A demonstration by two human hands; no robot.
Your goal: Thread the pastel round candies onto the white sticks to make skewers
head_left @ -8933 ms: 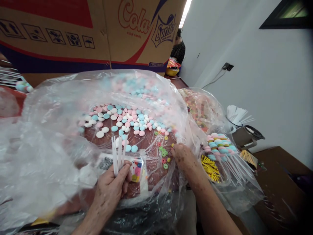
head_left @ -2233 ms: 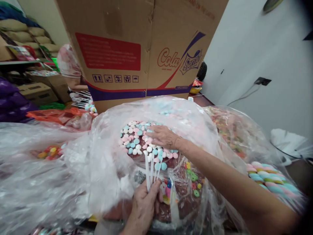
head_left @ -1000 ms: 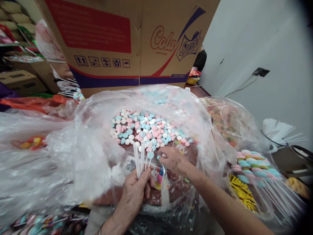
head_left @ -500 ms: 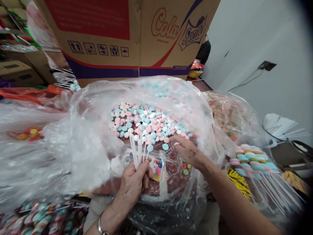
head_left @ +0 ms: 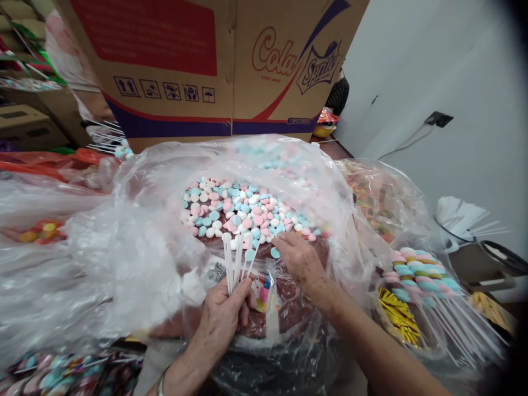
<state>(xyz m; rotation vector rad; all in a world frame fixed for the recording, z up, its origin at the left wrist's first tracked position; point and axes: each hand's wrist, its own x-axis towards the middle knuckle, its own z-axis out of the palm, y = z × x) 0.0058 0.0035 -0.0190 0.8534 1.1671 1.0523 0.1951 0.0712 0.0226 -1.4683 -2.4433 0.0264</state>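
The left hand (head_left: 223, 313) is closed around a small bunch of thin white sticks (head_left: 228, 261), pinched between the thumb and the fingers. The long way of the sticks runs up and away from that grip, and their tops spread a bit like a fan. Just past the stick tops is a big patch of round, flat candies (head_left: 258, 212) in pink, white and blue (they look a lot like buttons). The right hand (head_left: 299, 261) is nearer to the candies than the left hand is. Its fingers are bent and point away and to the left, and their tips are right at the near edge of the patch. I cannot tell if those fingers are pinching a candy or have nothing in them. One blue candy (head_left: 275, 253) lies flat, just beside the right fingers, on the side that faces the sticks. So it sits between the right hand and the stick tops. A card with bright pictures (head_left: 262, 292) is just to the right of the left grip. Well off to the right of the right hand are candy sticks in a bundle (head_left: 427, 273), with shiny gold strips (head_left: 399, 318) beside them.
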